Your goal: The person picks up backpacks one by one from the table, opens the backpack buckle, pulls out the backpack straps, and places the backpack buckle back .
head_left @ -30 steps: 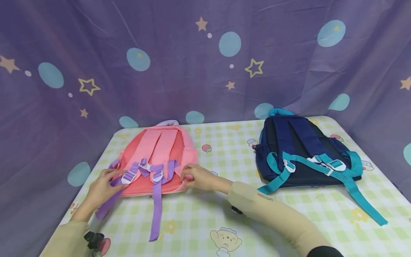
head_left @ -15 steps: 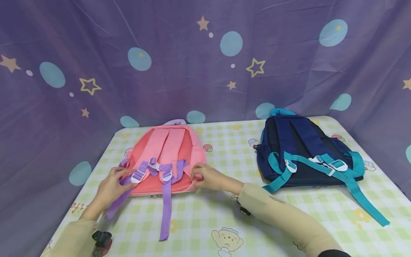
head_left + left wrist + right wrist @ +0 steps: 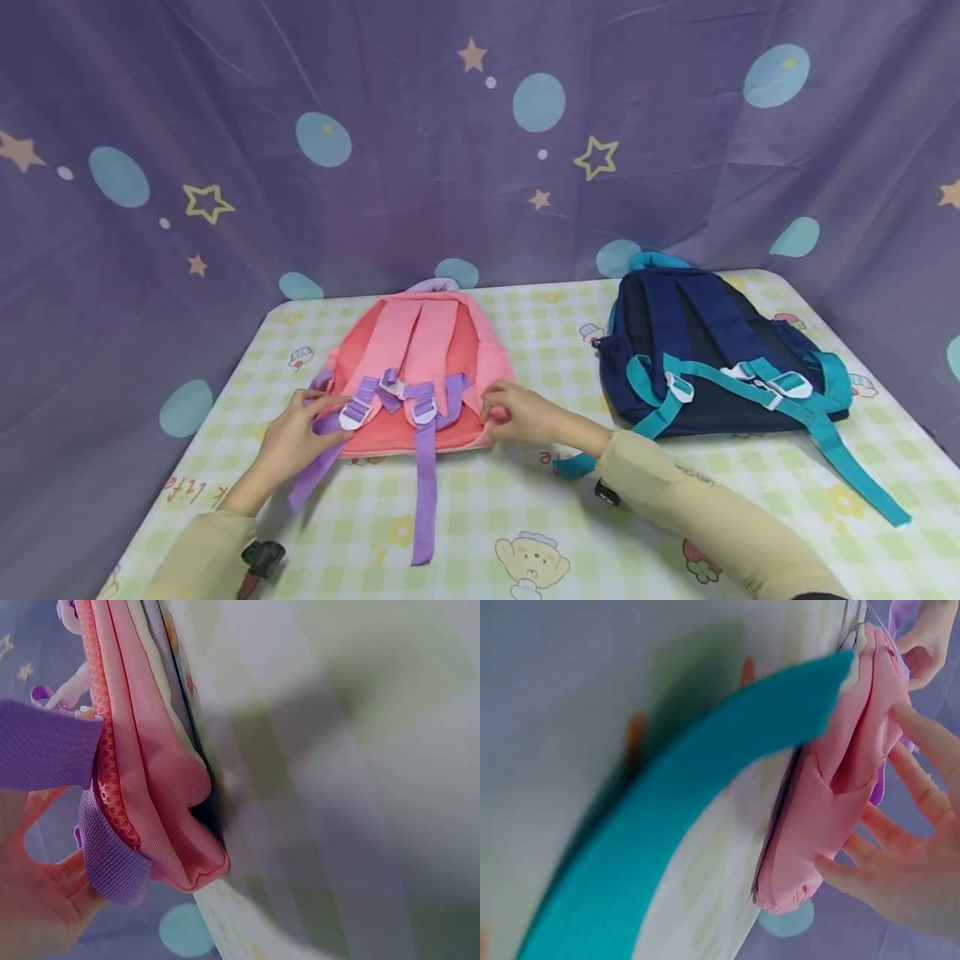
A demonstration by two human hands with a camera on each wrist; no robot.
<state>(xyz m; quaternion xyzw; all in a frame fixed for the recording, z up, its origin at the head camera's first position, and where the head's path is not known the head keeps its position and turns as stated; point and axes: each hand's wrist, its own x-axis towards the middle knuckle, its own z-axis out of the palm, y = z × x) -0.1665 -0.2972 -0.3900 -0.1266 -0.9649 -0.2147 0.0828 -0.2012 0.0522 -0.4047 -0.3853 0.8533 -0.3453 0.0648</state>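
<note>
A pink backpack [image 3: 408,333] lies on the table, back panel up, with purple straps and white buckles toward me. At its lower left side my left hand [image 3: 292,433] holds it, thumb and fingers beside a white buckle [image 3: 355,414]. In the left wrist view a purple strap [image 3: 49,746] covers part of this hand. My right hand [image 3: 521,414] grips the lower right side by the pocket. In the right wrist view its fingers are spread along the pink side [image 3: 810,825]. One purple strap end [image 3: 425,500] trails toward the front.
A navy backpack [image 3: 675,300] with teal straps lies to the right, also back up. One teal strap end [image 3: 576,465] passes under my right forearm; another [image 3: 862,483] extends front right. A checkered cloth [image 3: 465,517] covers the table, and a purple curtain [image 3: 405,208] hangs behind.
The pink backpack has slid to the right across the table, both hands moving along with it. The navy backpack stays in place, though its left strap end now shows beyond my right forearm.
</note>
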